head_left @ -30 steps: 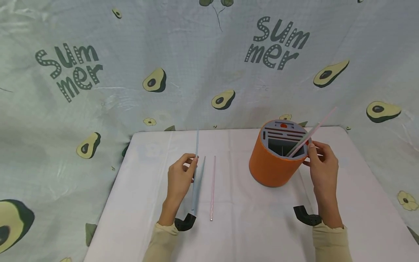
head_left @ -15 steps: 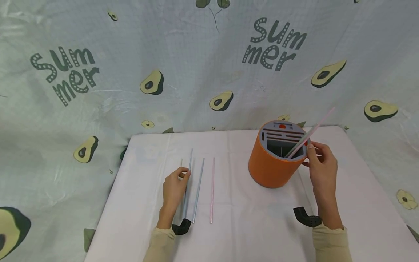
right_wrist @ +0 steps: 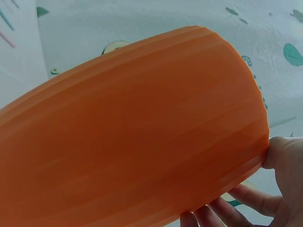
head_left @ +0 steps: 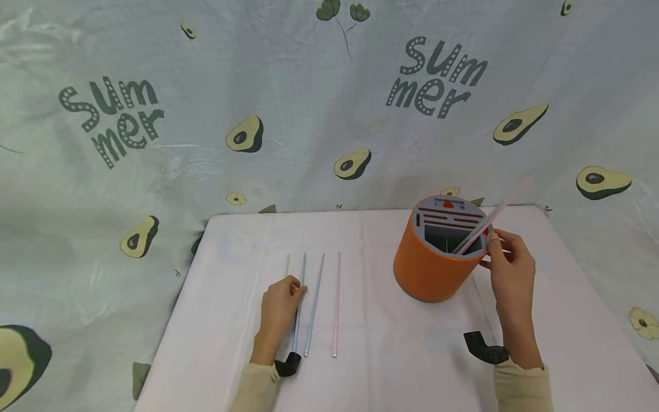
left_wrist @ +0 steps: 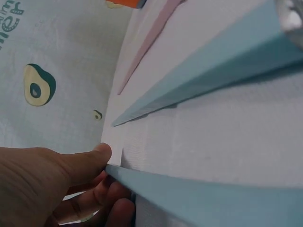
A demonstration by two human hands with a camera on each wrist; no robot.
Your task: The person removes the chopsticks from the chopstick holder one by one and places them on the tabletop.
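My left hand (head_left: 278, 312) pinches a thin light-blue straw (head_left: 297, 327) low at the table, thumb and fingers at its far half; the left wrist view shows the thumb over its tip. To its right lie a second blue straw (head_left: 314, 306) and a pink straw (head_left: 337, 309), roughly parallel. A pale yellowish straw (head_left: 287, 265) pokes out beyond the left hand, partly hidden by it. My right hand (head_left: 515, 280) holds the right rim of an orange round holder (head_left: 429, 277), thumb on the rim and fingers against the outer wall (right_wrist: 142, 123). Pink and pale-green straws (head_left: 479, 232) lean out of it.
The holder's grey top (head_left: 424, 209) has several narrow slots and a larger divided opening. A white cloth covers the table (head_left: 391, 360). Behind it hangs an avocado-print sheet (head_left: 298, 86). Black wrist mounts (head_left: 484, 349) jut inward from both wrists.
The blue straw in my left hand has come down and left, from raised to lying beside the other blue straw. My right hand and the holder have stayed in place.
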